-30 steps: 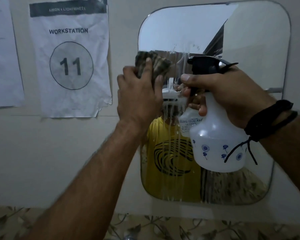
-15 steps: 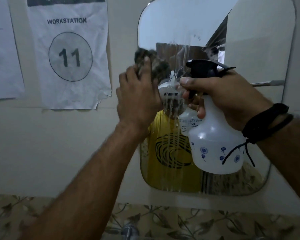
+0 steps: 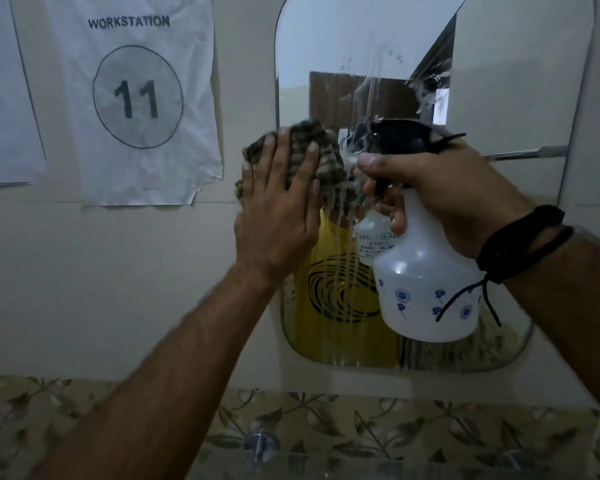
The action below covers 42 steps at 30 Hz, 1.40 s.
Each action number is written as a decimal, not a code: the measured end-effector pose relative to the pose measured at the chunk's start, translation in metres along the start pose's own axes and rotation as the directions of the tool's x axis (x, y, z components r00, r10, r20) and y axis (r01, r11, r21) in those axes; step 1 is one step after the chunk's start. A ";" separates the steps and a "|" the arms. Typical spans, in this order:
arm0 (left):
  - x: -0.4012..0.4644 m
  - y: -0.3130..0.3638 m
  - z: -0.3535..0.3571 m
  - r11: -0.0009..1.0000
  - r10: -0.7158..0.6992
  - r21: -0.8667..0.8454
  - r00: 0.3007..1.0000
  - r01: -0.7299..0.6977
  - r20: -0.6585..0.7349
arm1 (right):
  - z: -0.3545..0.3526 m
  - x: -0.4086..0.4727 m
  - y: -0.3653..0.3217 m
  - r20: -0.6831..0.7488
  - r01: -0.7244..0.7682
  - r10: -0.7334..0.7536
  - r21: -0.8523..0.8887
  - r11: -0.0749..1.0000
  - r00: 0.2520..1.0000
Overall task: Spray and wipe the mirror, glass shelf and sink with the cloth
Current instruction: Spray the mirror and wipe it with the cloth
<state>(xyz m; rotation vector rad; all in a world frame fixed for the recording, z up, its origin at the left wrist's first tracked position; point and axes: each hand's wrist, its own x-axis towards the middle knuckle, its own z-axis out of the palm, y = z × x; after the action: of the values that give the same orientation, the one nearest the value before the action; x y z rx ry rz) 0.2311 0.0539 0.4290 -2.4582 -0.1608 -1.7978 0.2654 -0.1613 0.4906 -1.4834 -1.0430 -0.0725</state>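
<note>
One of three surfaces begun: mirror (image 3: 499, 81) wet, streaked. Left hand (image 3: 278, 216) flat, pressing cloth (image 3: 312, 147); right hand (image 3: 444, 188) gripping spray bottle (image 3: 426, 289). Shelf, sink judged pending.

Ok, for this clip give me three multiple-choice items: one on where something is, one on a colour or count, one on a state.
1. Where is the cloth?
A. hanging on a rail
B. pressed by the left hand at the left edge of the mirror
C. lying in a basin

2. What colour is the trigger head of the spray bottle?
A. black
B. red
C. white

3. What state is the mirror's glass in?
A. dry and spotless
B. cracked
C. wet, with liquid running down

Answers:
1. B, the flat palm holds the cloth against the mirror's edge and the wall beside it.
2. A, the head above the right hand is black while the body is translucent white with blue flowers.
3. C, streaks run down the middle of the glass to its lower rim.
</note>
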 end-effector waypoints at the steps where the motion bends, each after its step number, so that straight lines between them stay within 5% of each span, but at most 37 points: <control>1: -0.017 0.003 0.006 1.000 -0.020 -0.009 1.000 0.020 0.002 | 0.002 -0.003 0.003 0.007 -0.010 0.010 -0.008 1.000 1.000; 5: -0.062 0.011 0.017 0.999 -0.050 -0.015 0.999 0.051 0.016 | 0.011 -0.010 0.013 0.008 -0.070 0.070 -0.050 0.996 0.998; 15: -0.014 -0.004 0.010 1.000 0.026 -0.017 0.998 -0.027 -0.063 | 0.015 -0.016 0.010 -0.012 -0.174 0.173 -0.115 0.978 0.985; 20: -0.068 0.002 0.025 1.000 0.021 0.009 1.000 -0.021 -0.023 | 0.014 -0.020 0.017 -0.015 -0.160 0.160 -0.115 0.980 0.987; 28: -0.040 -0.004 0.010 0.999 0.047 0.011 0.999 -0.047 0.002 | 0.025 -0.022 0.011 -0.010 -0.094 0.094 -0.064 0.994 0.996; 36: -0.156 0.012 0.038 0.999 -0.037 0.021 0.992 0.035 0.122 | 0.027 -0.036 0.020 -0.045 -0.072 0.069 -0.062 0.995 0.997; 42: -0.095 0.007 0.031 1.000 -0.008 0.011 1.000 0.008 0.031 | 0.026 -0.042 0.023 -0.062 -0.055 0.050 -0.077 0.995 0.997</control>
<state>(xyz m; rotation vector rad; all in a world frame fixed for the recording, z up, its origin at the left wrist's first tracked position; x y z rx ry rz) 0.2325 0.0479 0.3291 -2.4818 -0.1824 -1.7580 0.2416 -0.1590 0.4416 -1.5701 -0.9617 -0.1214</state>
